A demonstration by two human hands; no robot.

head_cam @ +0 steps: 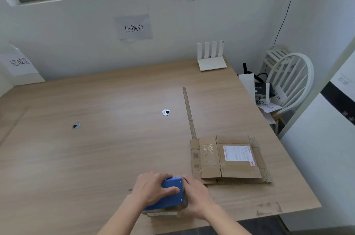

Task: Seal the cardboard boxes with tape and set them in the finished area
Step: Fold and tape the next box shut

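A blue tape dispenser (171,193) is held at the near edge of a pale wooden table (96,148), above a small object that cannot be identified. It is gripped by the left hand (153,186), fingers curled over its top, thumb pressed along its side. The right hand (196,194) is cupped against its right side, fingers curled. Just beyond to the right, flattened cardboard boxes (228,159) with a white shipping label (238,153) lie stacked. A strip of brown tape (189,113) lies behind them.
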